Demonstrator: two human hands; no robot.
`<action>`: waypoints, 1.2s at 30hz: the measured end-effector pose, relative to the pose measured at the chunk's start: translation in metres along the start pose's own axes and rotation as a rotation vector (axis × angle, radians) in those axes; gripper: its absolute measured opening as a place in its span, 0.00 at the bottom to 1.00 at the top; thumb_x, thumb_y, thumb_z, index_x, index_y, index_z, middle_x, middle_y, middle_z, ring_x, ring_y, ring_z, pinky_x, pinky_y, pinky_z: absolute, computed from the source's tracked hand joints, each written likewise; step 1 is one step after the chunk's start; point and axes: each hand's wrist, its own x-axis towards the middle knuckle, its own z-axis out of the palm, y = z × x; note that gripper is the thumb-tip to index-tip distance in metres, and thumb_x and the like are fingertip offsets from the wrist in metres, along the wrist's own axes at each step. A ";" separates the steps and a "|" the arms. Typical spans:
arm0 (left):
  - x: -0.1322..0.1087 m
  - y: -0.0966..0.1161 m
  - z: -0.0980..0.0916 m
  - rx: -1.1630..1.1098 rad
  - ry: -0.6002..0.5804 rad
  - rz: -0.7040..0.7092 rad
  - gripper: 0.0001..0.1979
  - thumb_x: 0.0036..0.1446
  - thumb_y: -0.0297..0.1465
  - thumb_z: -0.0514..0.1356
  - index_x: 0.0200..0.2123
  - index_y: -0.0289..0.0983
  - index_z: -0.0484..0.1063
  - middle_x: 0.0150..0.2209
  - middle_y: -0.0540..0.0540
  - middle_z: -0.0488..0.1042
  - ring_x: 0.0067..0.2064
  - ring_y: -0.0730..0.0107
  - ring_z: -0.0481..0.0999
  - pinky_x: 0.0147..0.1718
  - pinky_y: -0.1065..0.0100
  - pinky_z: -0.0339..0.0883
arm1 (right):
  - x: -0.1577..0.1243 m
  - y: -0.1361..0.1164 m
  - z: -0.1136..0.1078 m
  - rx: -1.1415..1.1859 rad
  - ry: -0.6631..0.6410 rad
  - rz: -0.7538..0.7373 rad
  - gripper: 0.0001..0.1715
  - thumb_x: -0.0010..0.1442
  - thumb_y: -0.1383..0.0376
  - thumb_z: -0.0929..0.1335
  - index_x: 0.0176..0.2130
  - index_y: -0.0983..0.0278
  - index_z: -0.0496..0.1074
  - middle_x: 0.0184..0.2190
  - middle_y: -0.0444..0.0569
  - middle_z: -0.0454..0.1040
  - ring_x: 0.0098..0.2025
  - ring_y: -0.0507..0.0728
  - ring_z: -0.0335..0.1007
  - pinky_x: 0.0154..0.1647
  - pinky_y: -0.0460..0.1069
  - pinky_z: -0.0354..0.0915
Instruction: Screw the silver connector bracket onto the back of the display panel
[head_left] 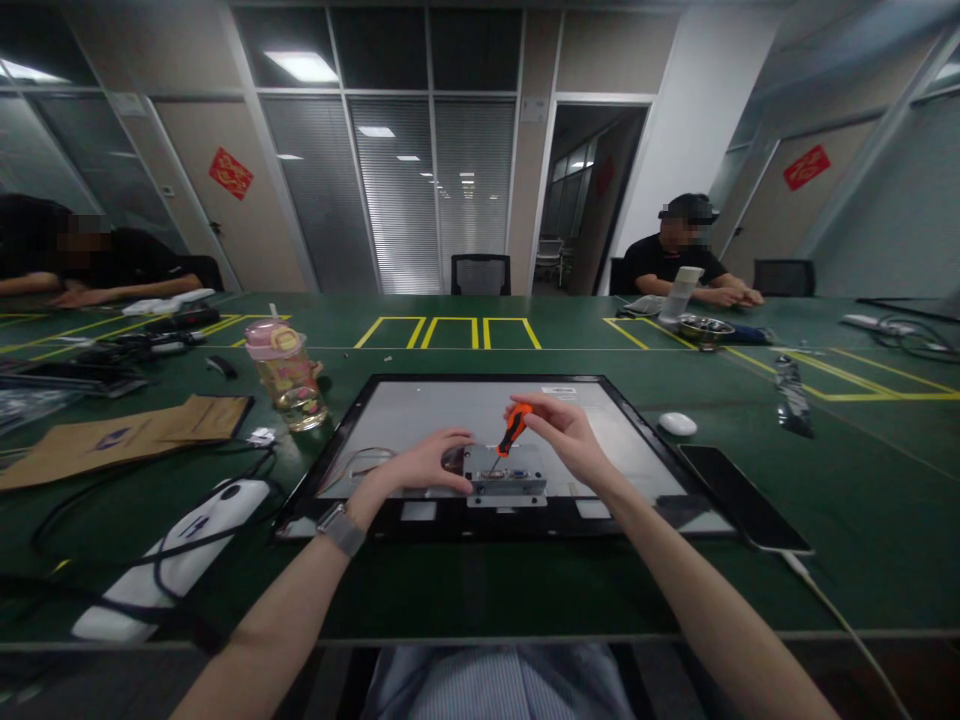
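A flat panel (442,410) with a black frame lies on the green table in front of me. On its near part sits a metal bracket (510,487) with a row of connectors. My right hand (562,432) grips an orange and black screwdriver (514,430), its shaft slanting down to the connectors. At the bracket's left end is my left hand (435,460), its thumb and fingers apart around a small dark part that I cannot make out. Thin wires (360,465) run over the panel left of that hand.
A pink-lidded bottle (289,375), a paper bag (127,435) and a white power strip (176,560) with black cables lie left. On the right are a white mouse-like object (678,424) and a phone (742,498) on a cable. Two people sit across the table.
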 end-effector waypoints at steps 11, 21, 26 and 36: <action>0.001 -0.002 0.001 -0.012 0.005 0.009 0.40 0.41 0.48 0.68 0.58 0.43 0.63 0.64 0.43 0.55 0.65 0.53 0.52 0.63 0.55 0.47 | -0.003 -0.002 0.010 -0.093 0.078 -0.054 0.15 0.54 0.59 0.72 0.43 0.57 0.76 0.39 0.49 0.73 0.40 0.56 0.72 0.43 0.53 0.71; 0.001 -0.002 0.001 -0.003 -0.004 -0.005 0.40 0.42 0.48 0.68 0.58 0.43 0.63 0.64 0.43 0.55 0.66 0.52 0.52 0.63 0.54 0.47 | -0.004 -0.001 0.011 -0.088 0.070 -0.054 0.18 0.62 0.57 0.65 0.50 0.57 0.73 0.39 0.49 0.76 0.43 0.58 0.72 0.47 0.56 0.67; 0.002 -0.005 0.002 -0.005 0.006 0.016 0.41 0.42 0.49 0.67 0.59 0.43 0.63 0.64 0.43 0.55 0.65 0.53 0.53 0.63 0.56 0.48 | -0.002 0.007 0.010 -0.206 0.235 -0.104 0.11 0.57 0.57 0.69 0.39 0.58 0.77 0.37 0.48 0.74 0.40 0.57 0.71 0.42 0.52 0.68; 0.002 -0.004 0.002 -0.026 0.007 0.014 0.40 0.41 0.49 0.67 0.57 0.44 0.64 0.64 0.43 0.56 0.65 0.52 0.53 0.63 0.55 0.48 | -0.004 0.007 0.012 -0.129 0.181 -0.058 0.15 0.58 0.58 0.68 0.45 0.59 0.74 0.37 0.48 0.75 0.39 0.56 0.72 0.43 0.53 0.68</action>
